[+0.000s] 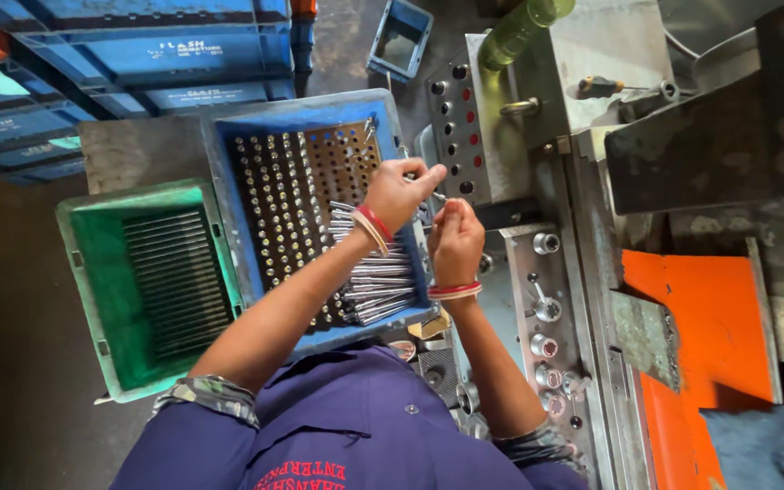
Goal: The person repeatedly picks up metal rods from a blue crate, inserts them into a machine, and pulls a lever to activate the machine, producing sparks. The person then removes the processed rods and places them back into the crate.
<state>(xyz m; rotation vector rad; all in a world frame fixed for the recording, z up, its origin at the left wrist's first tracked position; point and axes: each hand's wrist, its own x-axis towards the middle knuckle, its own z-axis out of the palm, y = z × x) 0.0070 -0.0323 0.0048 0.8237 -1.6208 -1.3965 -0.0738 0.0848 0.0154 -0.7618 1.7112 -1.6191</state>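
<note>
Head view, looking straight down on a person in a dark blue shirt at a metal machine bench. The left hand (399, 192), with red and pale bangles at the wrist, is raised over the right edge of a blue crate (229, 181); its thumb and forefinger are pinched together on a thin metal pin (437, 194), whose exact shape is too small to make out. The right hand (455, 238), also bangled, sits just beside and below the left, fingers curled inward toward the same pin; whether it actually grips anything cannot be told. Inside the blue crate lies a perforated rack (292, 200) filled with upright metal parts, and a loose pile of silvery metal rods (374, 281) rests across its right side, directly beneath the left wrist. A green crate (93, 290) holding dark rods stands touching the blue crate on its left. To the right of the hands runs a grey control panel (546, 318) with knobs and buttons, and beyond it an orange plate (710, 327).
</note>
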